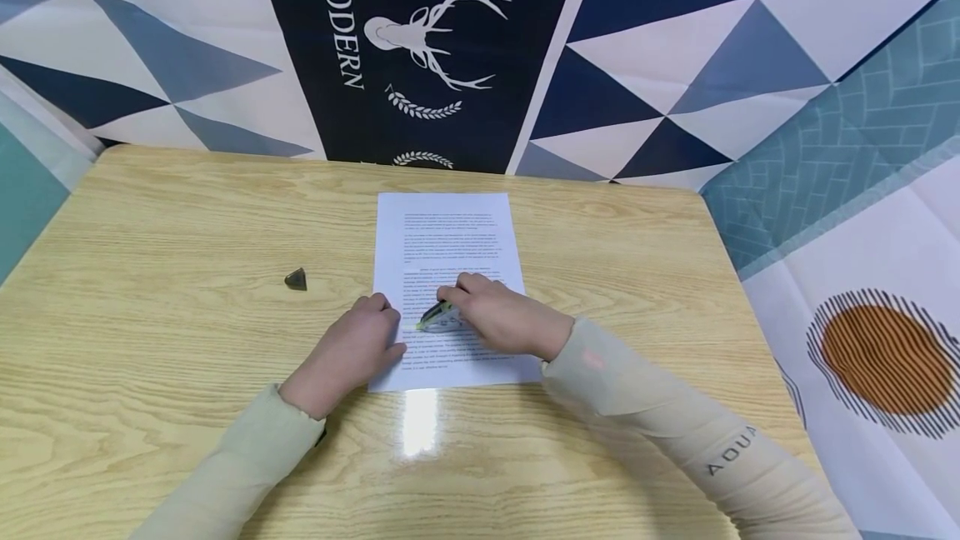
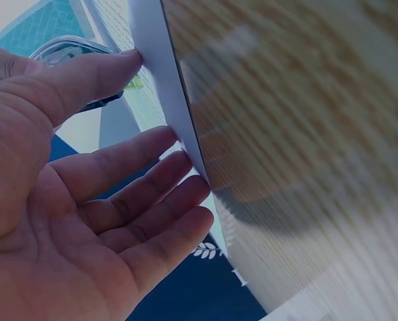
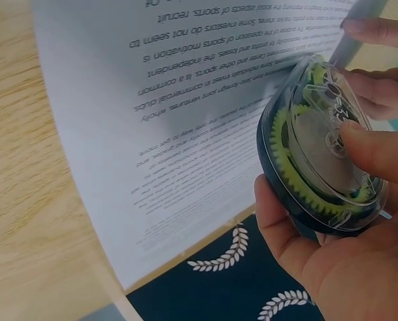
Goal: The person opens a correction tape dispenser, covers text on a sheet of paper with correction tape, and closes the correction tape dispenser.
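Observation:
A printed sheet of paper [image 1: 442, 207] lies on the wooden table. My right hand [image 1: 502, 317] grips a correction tape dispenser [image 3: 312, 147] with a clear shell and green gear wheels, thumb on one side and fingers on the other. In the head view the dispenser's tip points left, down at the text lines in the lower half of the sheet. My left hand [image 1: 351, 344] rests at the sheet's left edge; in the left wrist view its fingers are nearly straight, fingertips along the paper edge.
A small dark cap-like piece [image 1: 297, 279] lies on the wooden table [image 1: 187, 357] left of the sheet. Behind the table hangs a patterned cloth [image 1: 420, 40] with a deer head. A patterned fabric [image 1: 885, 273] is at the right side.

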Tool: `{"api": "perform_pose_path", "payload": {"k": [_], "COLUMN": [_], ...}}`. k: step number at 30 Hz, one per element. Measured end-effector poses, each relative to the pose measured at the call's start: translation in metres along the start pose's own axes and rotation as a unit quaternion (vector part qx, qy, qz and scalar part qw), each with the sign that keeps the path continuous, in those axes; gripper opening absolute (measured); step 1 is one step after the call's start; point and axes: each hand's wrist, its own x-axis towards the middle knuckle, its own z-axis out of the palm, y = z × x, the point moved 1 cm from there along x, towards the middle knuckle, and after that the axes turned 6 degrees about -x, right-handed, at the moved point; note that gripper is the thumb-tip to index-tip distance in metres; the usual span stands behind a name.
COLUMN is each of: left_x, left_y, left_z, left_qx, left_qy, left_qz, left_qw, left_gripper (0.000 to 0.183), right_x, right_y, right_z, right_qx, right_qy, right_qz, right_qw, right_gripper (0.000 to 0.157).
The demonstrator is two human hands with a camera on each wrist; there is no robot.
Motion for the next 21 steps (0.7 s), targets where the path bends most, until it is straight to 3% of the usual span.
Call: {"api": "perform_pose_path", "payload": {"k": [21], "left_x": [0.0], "left_y": [-0.001], "left_z": [0.002], "left_qx": [0.012], "left_qy": [0.007], "left_qz": [0.015], "left_qw": [0.9998], "left_gripper": [0.025], "right_x": [-0.011], "right_y": [0.007], "right_z": [-0.001], "right_qx": [-0.004], "right_qy": [-0.001], "right_qz": [0.011], "right_qw": [1.0], "right_gripper": [0.039]}}
